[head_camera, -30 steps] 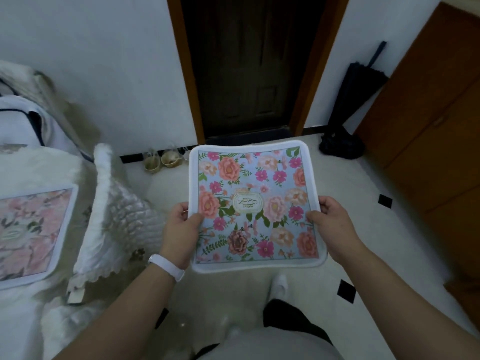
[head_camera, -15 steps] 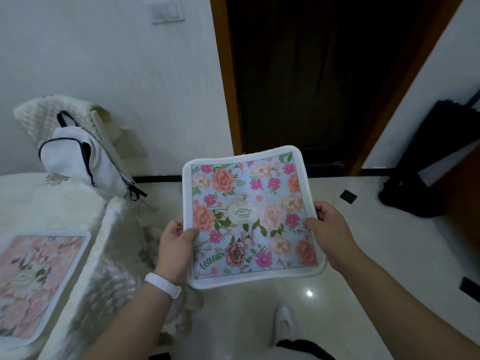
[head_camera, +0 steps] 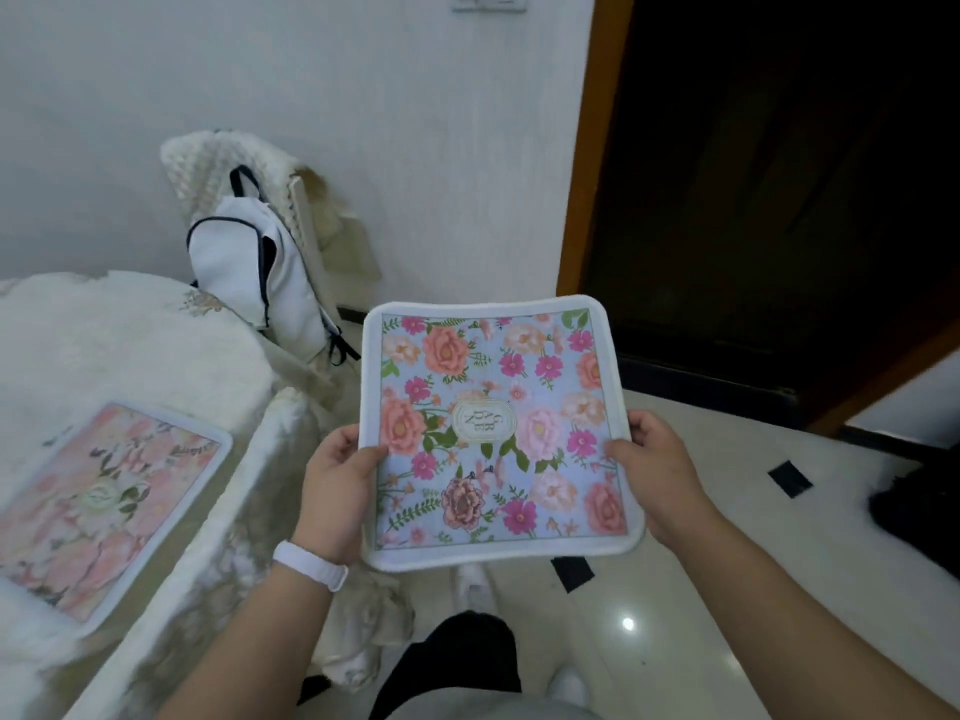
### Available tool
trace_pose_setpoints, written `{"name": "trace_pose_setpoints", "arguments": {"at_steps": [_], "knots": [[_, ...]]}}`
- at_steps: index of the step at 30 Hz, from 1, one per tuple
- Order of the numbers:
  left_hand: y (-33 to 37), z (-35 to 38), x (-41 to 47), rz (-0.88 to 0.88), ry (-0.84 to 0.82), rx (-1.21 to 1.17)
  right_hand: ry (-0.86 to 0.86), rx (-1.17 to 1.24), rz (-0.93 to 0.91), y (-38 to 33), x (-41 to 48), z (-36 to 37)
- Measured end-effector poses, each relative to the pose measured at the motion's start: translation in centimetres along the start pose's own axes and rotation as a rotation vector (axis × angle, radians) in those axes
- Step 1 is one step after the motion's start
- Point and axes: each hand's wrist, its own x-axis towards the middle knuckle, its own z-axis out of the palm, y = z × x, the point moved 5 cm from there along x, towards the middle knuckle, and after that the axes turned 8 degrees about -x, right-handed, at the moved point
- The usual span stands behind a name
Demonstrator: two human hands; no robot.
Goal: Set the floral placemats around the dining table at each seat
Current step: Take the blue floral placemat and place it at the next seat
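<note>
I hold a blue floral placemat (head_camera: 496, 433) with a white border flat in front of me, above the floor. My left hand (head_camera: 335, 493) grips its left edge, thumb on top. On the right edge, my right hand (head_camera: 657, 478) grips the same way. A pink floral placemat (head_camera: 98, 504) lies on the dining table (head_camera: 104, 350), which is covered by a white fluffy cloth, at the left.
A chair with a cream cover (head_camera: 244, 174) and a white backpack (head_camera: 254, 275) stands by the wall beyond the table's corner. A dark doorway (head_camera: 769, 200) is ahead on the right. A black object (head_camera: 914, 506) sits on the tiled floor at the far right.
The view has swung left and upward: the table, chair and backpack have come closer to centre. Both hands keep the same grip on the blue placemat.
</note>
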Motion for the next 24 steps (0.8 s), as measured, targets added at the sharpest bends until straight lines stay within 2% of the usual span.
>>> {"name": "trace_pose_setpoints", "arguments": {"at_steps": [4, 13, 18, 24], "knots": [[2.1, -1.0, 5.5, 0.004, 0.036, -0.043, -0.057, -0.017, -0.024, -4.0, 4.5, 3.8], [7.7, -1.1, 22.3, 0.006, 0.077, -0.153, -0.047, -0.130, -0.078, -15.7, 16.9, 12.8], [10.6, -3.8, 28.1, -0.008, 0.132, -0.178, -0.123, -0.164, -0.134, -21.2, 21.7, 18.7], [11.6, -6.6, 32.2, -0.043, 0.239, -0.228, -0.211, -0.218, -0.125, -23.8, 26.7, 24.9]]}}
